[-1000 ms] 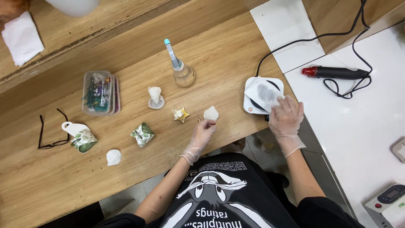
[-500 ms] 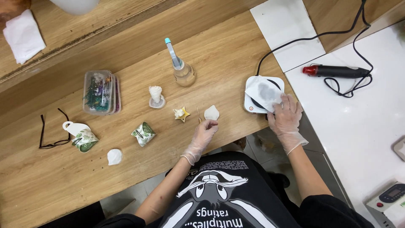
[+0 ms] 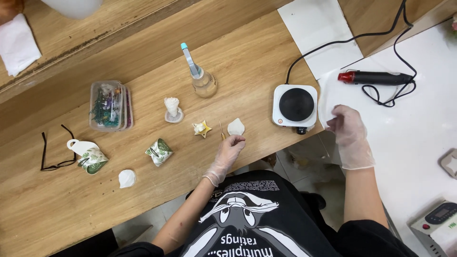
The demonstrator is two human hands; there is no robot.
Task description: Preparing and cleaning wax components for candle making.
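- A thin translucent sheet (image 3: 333, 93) is pinched at its lower edge by the gloved right hand (image 3: 350, 135), right of centre in the frame; the fingers are curled closed on it and the sheet lies over the white countertop (image 3: 419, 138).
- The sheet is judged very light, limp and easily creased; an edge or corner grip seems best, with little force.
- The small hot plate (image 3: 295, 105), just left of the sheet, is seen uncovered, its black disc exposed.
- The gloved left hand (image 3: 230, 148) rests at centre frame on the wooden table (image 3: 247, 57), fingers loosely bent, fingertips touching or just beside a white shell-shaped piece (image 3: 236, 127); a grasp cannot be confirmed.
- That piece is judged small, rigid and possibly brittle; it would be taken by its rim.
- A thin pick (image 3: 221, 129) lies just to its left.
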